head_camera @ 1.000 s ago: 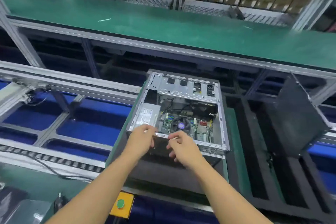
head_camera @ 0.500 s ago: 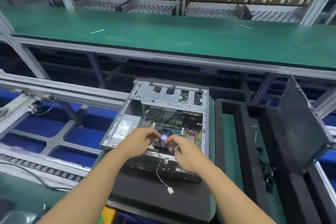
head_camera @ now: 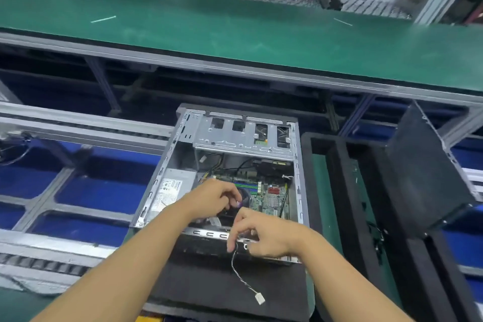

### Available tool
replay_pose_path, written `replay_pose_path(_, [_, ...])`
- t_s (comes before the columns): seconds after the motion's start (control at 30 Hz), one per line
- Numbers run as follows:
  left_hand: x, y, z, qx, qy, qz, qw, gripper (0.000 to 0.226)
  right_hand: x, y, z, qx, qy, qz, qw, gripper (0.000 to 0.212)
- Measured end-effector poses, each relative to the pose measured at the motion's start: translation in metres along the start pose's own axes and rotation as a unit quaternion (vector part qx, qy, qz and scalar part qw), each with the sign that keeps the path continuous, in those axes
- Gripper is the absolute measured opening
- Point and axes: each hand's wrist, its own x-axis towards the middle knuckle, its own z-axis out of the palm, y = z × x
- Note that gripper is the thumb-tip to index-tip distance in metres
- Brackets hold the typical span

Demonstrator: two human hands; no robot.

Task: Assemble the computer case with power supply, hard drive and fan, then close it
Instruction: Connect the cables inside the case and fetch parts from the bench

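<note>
Head view: left hand [head_camera: 214, 198] grips black square fan [head_camera: 226, 216] inside open grey metal computer case [head_camera: 156, 180]; right hand [head_camera: 264, 235], 6 o'clock rim, pinches thin white-plugged wire [head_camera: 243, 277]. Dangling wire may snag there.

Two hands, the left hand [head_camera: 214, 197] and the right hand [head_camera: 264, 235], meet at one open computer case [head_camera: 162, 172]. It holds one power supply [head_camera: 172, 188] just left of the left hand, one drive cage [head_camera: 235, 142] with four cut-outs beyond both hands, and one black fan [head_camera: 226, 217] between the hands. One thin cable [head_camera: 241, 277] with one white plug [head_camera: 259, 298] hangs below the right hand, one dark side panel [head_camera: 423, 180] stands well right of it, and far beyond both hands one green shelf [head_camera: 235, 42] bears two white strips, a left strip [head_camera: 103, 19] and a right strip [head_camera: 343, 21].
</note>
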Motion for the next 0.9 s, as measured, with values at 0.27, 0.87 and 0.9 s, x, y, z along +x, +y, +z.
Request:
replay_pose_path(0.27, [0.027,-0.009,0.012,-0.017,-0.055,0.034,0.998,0.043,0.01,-0.001,0.006,-0.034,0.016,0.015,0.999,0.013])
replay_pose_path(0.87, [0.03,-0.009,0.024,0.089,-0.016,0.047,0.995,0.037,0.004,0.01,0.018,0.19,0.214,0.0,0.958,0.015])
replay_pose_path(0.9, [0.029,-0.008,0.024,0.074,-0.021,0.048,0.996,0.039,0.004,0.011,0.014,0.223,0.225,0.004,0.949,0.019])
